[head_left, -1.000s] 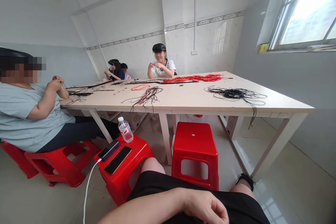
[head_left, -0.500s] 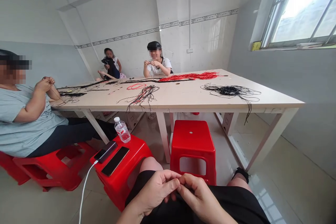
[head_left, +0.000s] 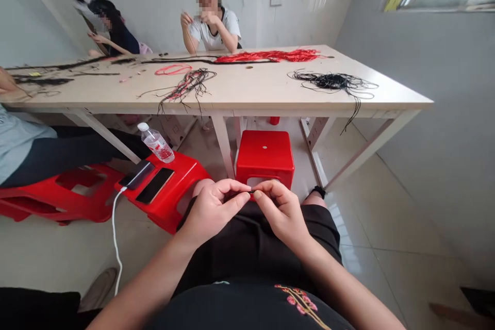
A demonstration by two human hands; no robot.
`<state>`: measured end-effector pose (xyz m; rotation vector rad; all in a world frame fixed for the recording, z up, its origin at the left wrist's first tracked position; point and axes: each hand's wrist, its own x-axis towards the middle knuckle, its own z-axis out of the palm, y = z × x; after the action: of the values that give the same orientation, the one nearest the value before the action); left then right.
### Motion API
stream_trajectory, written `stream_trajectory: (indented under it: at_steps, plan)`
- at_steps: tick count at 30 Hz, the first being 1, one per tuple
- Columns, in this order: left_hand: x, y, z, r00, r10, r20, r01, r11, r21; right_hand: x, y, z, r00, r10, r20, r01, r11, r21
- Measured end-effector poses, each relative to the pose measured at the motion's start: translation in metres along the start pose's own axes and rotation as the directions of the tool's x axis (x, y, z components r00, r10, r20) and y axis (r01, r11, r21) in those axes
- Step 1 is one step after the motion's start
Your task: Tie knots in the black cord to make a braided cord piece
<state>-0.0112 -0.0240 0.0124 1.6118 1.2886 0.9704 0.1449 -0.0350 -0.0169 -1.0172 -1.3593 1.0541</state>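
Observation:
Above my lap, my left hand [head_left: 216, 210] is closed in a pinch, thumb against forefinger. My right hand [head_left: 281, 209] pinches the same way, its fingertips almost touching the left ones. Between the two pinches shows a tiny dark piece [head_left: 252, 192], held by both hands; it looks like a bit of black cord, but most of it is hidden by the fingers. Beyond my hands a red stool [head_left: 265, 152] stands by the table.
On the table [head_left: 251, 93] lie a black cord bundle [head_left: 332, 81], red cords [head_left: 270, 55] and a mixed red-black bundle [head_left: 189, 82]. A second red stool [head_left: 185, 170] carries a water bottle [head_left: 158, 143], a phone [head_left: 155, 185] and a power bank [head_left: 137, 174] with a white cable. Co-workers sit around the table.
My view has tilted down, so the table sits higher in the picture. My hands appear higher and their fingertips now meet around the dark piece. The co-worker across has spread their hands apart.

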Motion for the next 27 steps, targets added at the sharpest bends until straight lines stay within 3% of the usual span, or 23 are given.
stream_trajectory:
  at_steps: [5, 9, 16, 19, 23, 25, 27]
  plan:
    - [0.001, 0.005, 0.008, 0.998, -0.055, 0.021, 0.058, 0.984, -0.167, -0.002, -0.002, 0.0, 0.991, 0.133, 0.016, -0.134, 0.967, 0.217]
    - [0.001, 0.002, 0.013, 0.999, -0.035, -0.027, 0.027, 0.97, -0.241, -0.001, 0.0, 0.0, 0.975, 0.218, 0.044, -0.217, 0.894, 0.391]
    - [0.0, 0.001, 0.015, 0.997, 0.006, -0.074, -0.025, 0.967, -0.253, -0.002, 0.001, 0.005, 0.943, 0.326, 0.061, -0.315, 0.823, 0.472]
    - [-0.004, 0.0, 0.021, 0.99, 0.093, -0.106, -0.114, 0.97, -0.213, -0.002, -0.002, 0.005, 0.886, 0.45, 0.114, -0.435, 0.722, 0.538]
    - [-0.008, -0.004, 0.028, 0.956, 0.227, -0.184, -0.254, 0.957, -0.143, -0.001, -0.004, 0.003, 0.779, 0.539, 0.32, -0.601, 0.5, 0.623]
    - [-0.008, -0.004, 0.027, 0.965, 0.204, -0.166, -0.232, 0.957, -0.175, -0.001, -0.004, 0.001, 0.756, 0.517, 0.402, -0.635, 0.428, 0.643]
    - [-0.007, -0.002, 0.024, 0.982, 0.149, -0.114, -0.171, 0.96, -0.221, -0.002, -0.003, -0.001, 0.762, 0.491, 0.421, -0.631, 0.418, 0.654]
